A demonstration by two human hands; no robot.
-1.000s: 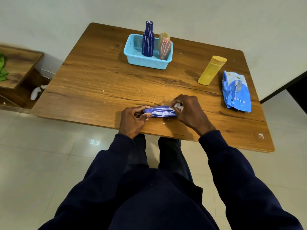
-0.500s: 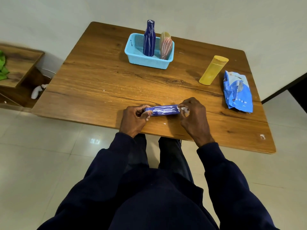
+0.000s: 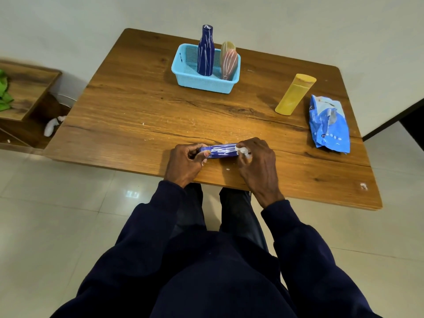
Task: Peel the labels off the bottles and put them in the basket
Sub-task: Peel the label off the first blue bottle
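- Step in hand: label removal from the blue bottle (image 3: 221, 152), which lies on its side at the near edge of the table (image 3: 137, 111), between the two hands.
- Left hand (image 3: 185, 161): fingers curled round the bottle's left end, thumb on top, bracing it against the wood.
- Right hand (image 3: 258, 164): knuckles up, wrist angled inward, fingertips pinching a white label scrap (image 3: 242, 150) at the bottle's right end (whether the scrap is still attached to the bottle cannot be told).
- White streaks run along the bottle's body, probably adhesive or paper residue; peeling appears well advanced but not finished.
- Next move, as judged: draw the scrap clear while the left hand resists the pull, then carry the bottle across to the basket (image 3: 206, 84) at the far side of the table.
- The basket already holds a dark blue bottle (image 3: 205, 51), upright, and a pink bottle (image 3: 228, 64), leaning.
- A yellow bottle (image 3: 294, 94) stands on the table to the right, outside the basket, just beside a blue packet (image 3: 329, 123); it likely remains to be done.
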